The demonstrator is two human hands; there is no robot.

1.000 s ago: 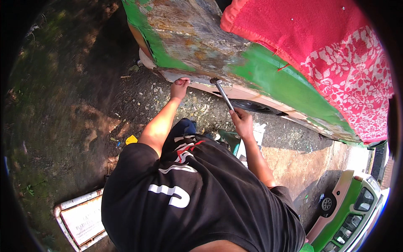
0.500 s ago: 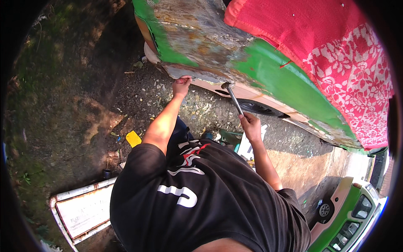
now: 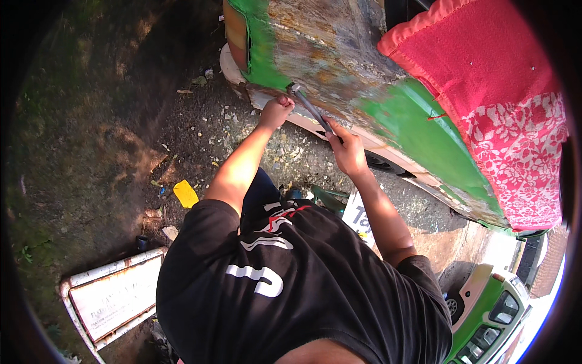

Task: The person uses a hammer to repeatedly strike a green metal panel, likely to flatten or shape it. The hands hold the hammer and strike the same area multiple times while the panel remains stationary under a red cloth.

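My right hand (image 3: 347, 148) grips the handle of a metal hammer (image 3: 311, 108), which slants up to the left. The hammer's head is at the lower part of a green car's worn body panel (image 3: 315, 54), just above my left hand; whether it touches the metal I cannot tell. My left hand (image 3: 279, 111) is closed at the panel's lower edge, thumb side up, and what its fingers hold is hidden. Around both hands the panel shows green paint, rust-brown patches and bare grey areas.
A red cloth with white flowers (image 3: 509, 145) drapes over the car. Below the panel is a wheel (image 3: 382, 162). Stony ground holds a yellow piece (image 3: 185, 193), a rusty-framed white board (image 3: 115, 297) and a white sign (image 3: 357, 215). Another green vehicle (image 3: 485, 315) stands at lower right.
The hammer and my right hand have moved up and left, bringing the hammer's head close to my left hand. The view has shifted, and the car appears farther right.
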